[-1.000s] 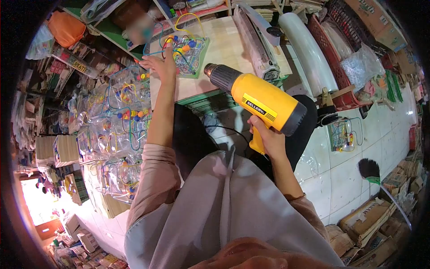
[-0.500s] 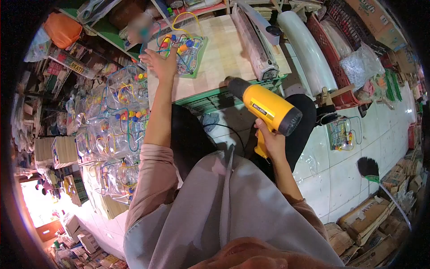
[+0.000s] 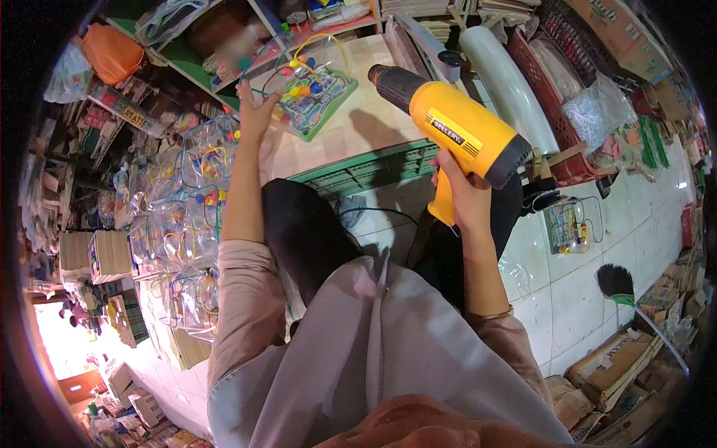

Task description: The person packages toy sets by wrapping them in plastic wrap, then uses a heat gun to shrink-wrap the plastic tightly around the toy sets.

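A bead maze toy with a green-edged printed board, coloured beads and bent wires lies at the left of the wooden tabletop, with clear plastic around it. At its left side is my left hand, thumb and fingers apart, fingertips right at the plastic and wires. My right hand is wrapped round the handle of a yellow heat gun. The gun is raised over the table's front right, its dark nozzle pointing up and left towards the toy.
Several plastic-wrapped bead mazes are stacked at the left. Another bead maze lies on the tiled floor at the right, near a duster. A plastic roll and red crates stand beyond the table.
The heat gun has risen in my right hand and come closer to the camera. My left hand has shifted left and down from over the toy to its side; the toy has turned and moved slightly right.
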The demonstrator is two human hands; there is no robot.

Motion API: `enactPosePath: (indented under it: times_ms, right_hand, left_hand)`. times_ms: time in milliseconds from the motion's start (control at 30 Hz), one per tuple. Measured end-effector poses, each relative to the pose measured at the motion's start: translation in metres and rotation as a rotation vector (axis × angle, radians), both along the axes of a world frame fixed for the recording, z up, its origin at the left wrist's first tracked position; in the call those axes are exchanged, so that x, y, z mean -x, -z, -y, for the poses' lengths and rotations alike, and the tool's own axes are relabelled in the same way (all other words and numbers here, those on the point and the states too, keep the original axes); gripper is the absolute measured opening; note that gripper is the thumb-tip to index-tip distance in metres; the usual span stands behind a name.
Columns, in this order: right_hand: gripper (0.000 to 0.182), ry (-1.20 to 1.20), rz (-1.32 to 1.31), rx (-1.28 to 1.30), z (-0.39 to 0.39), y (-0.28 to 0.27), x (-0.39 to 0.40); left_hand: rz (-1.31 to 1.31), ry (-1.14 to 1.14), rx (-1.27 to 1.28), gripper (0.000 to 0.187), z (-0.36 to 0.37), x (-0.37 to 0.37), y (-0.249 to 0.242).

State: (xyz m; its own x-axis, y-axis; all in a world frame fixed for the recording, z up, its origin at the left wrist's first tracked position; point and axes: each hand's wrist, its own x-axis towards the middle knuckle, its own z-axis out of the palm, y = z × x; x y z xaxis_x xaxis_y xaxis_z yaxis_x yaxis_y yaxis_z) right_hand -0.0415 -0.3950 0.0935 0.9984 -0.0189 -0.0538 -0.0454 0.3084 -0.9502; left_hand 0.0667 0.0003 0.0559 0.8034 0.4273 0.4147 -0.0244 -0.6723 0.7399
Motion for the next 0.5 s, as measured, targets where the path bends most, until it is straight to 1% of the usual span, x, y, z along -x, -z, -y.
enactPosePath:
  times_ms: [67, 100, 200, 233, 333, 367, 400, 467, 500]
  right_hand:
    - [0.022, 0.057, -0.010, -0.001, -0.002, -0.001, -0.004]
    - [0.022, 0.060, 0.004, -0.011, -0.003, 0.001, -0.005]
    - [0.023, 0.046, -0.008, -0.031, -0.001, 0.013, -0.006]
    - [0.023, 0.026, -0.038, -0.039, 0.000, 0.018, -0.005]
    - [0.024, 0.013, -0.099, -0.057, 0.000, 0.035, 0.000]
    - [0.025, 0.015, -0.099, -0.057, 0.001, 0.040, 0.002]
    - [0.025, 0.016, -0.102, -0.056, 0.001, 0.044, 0.005]
    - [0.026, -0.004, -0.159, -0.063, 0.003, 0.052, 0.009]
    - [0.027, 0.001, -0.166, -0.052, 0.005, 0.059, 0.011]
  left_hand:
    - [-0.065, 0.257, 0.064, 0.100, -0.031, -0.007, -0.003]
    - [-0.033, 0.343, 0.232, 0.098, -0.037, -0.009, -0.002]
    - [-0.070, 0.406, 0.218, 0.096, -0.033, -0.006, -0.026]
    - [-0.132, 0.433, 0.251, 0.094, -0.035, -0.005, -0.033]
    - [-0.172, 0.442, 0.248, 0.092, -0.045, -0.011, -0.037]
    - [-0.180, 0.398, 0.301, 0.088, -0.045, -0.010, -0.040]
    - [-0.182, 0.399, 0.302, 0.088, -0.049, -0.011, -0.039]
    - [-0.223, 0.423, 0.228, 0.077, -0.061, -0.016, -0.041]
    - [-0.222, 0.422, 0.228, 0.077, -0.064, -0.019, -0.039]
